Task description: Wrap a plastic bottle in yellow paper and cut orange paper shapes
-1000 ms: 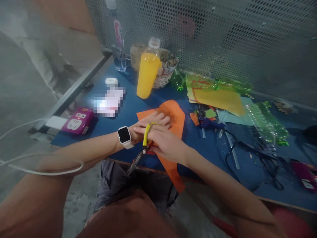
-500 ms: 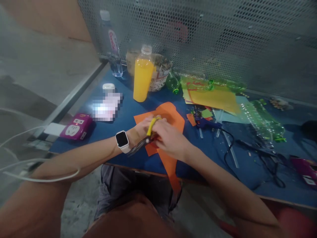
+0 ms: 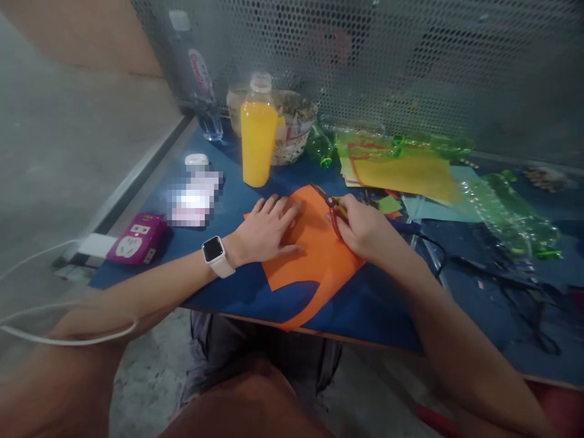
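An orange sheet (image 3: 314,243) with a curved strip cut along its lower edge lies on the blue table (image 3: 365,316); the strip reaches the front edge. My left hand (image 3: 269,230), below a white watch, rests palm down with spread fingers on the sheet's left part. Scissors (image 3: 332,210) with red and yellow handles are gripped in my right hand (image 3: 362,225), at the sheet's right side. Their blades point up and left over the sheet's upper edge.
Behind stand a bottle of orange liquid (image 3: 259,143), a clear bottle (image 3: 207,109) and a basket (image 3: 294,137). A purple power strip (image 3: 139,238) is at left. Yellow papers (image 3: 401,176), green plastic bottles (image 3: 511,213) and dark cables (image 3: 497,274) lie at right.
My hands have moved apart. My left hand now lies flat on the sheet, and my right hand has brought the scissors to the right. The sheet lies flatter, its strip shifted up onto the table.
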Demonstrator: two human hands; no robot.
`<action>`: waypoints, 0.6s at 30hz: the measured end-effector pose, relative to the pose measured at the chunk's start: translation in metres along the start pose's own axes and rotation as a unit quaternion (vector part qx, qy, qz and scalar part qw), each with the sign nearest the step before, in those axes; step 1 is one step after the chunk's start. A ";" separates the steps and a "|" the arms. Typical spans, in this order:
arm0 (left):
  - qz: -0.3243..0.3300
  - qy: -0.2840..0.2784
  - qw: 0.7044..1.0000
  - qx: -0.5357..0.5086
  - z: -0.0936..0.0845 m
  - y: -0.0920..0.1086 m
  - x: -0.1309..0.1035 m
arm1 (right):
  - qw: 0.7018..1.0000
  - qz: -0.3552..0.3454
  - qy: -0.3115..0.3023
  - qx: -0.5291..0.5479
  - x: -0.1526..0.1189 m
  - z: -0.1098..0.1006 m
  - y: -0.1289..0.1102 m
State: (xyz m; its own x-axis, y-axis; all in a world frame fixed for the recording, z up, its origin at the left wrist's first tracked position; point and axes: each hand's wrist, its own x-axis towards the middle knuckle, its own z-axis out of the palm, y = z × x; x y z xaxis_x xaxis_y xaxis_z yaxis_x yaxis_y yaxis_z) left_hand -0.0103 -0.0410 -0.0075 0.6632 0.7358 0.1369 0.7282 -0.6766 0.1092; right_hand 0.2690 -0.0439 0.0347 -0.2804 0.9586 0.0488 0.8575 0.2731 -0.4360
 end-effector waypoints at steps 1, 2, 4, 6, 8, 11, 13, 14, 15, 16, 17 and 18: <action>0.003 0.000 1.000 -0.005 0.001 -0.001 0.001 | 1.000 0.004 0.003 0.018 0.000 0.001 0.000; 0.006 0.002 1.000 -0.008 0.001 -0.002 0.001 | 0.999 0.006 0.005 0.043 0.001 0.001 0.001; 0.013 0.009 1.000 -0.010 0.002 -0.004 0.003 | 0.995 0.008 0.012 0.097 0.002 0.003 0.005; 0.013 0.019 1.000 -0.011 0.002 -0.006 0.004 | 0.993 0.008 0.038 0.113 0.003 0.003 0.011; 0.012 0.028 0.999 -0.014 0.002 -0.007 0.005 | 0.995 0.020 0.059 0.073 0.003 0.002 0.015; 0.007 0.029 0.999 -0.019 -0.001 -0.008 0.006 | 0.997 0.065 0.034 0.009 0.002 0.000 0.013; -0.006 0.031 0.999 -0.024 -0.003 -0.008 0.007 | 0.997 0.081 0.014 0.011 0.003 -0.001 0.009; -0.013 0.036 0.999 -0.030 -0.004 -0.009 0.007 | 0.997 0.079 0.012 0.021 0.003 -0.002 0.008; -0.017 0.044 0.998 -0.041 -0.004 -0.010 0.007 | 0.997 0.072 0.012 0.035 0.003 -0.002 0.007; -0.018 0.053 0.997 -0.055 -0.004 -0.011 0.007 | 0.997 0.062 0.014 0.050 0.003 -0.001 0.008; -0.016 0.065 0.995 -0.072 -0.003 -0.013 0.008 | 0.996 0.051 0.018 0.066 0.004 0.000 0.009; -0.013 0.079 0.993 -0.091 -0.003 -0.015 0.008 | 0.995 0.040 0.026 0.085 0.004 0.001 0.012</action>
State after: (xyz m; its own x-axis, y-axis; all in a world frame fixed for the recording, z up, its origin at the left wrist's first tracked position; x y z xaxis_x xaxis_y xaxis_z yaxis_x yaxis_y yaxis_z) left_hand -0.0161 -0.0248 -0.0051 0.5991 0.7491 0.2828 0.6913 -0.6621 0.2892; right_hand 0.2778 -0.0368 0.0288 -0.1882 0.9807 0.0530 0.7893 0.1832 -0.5860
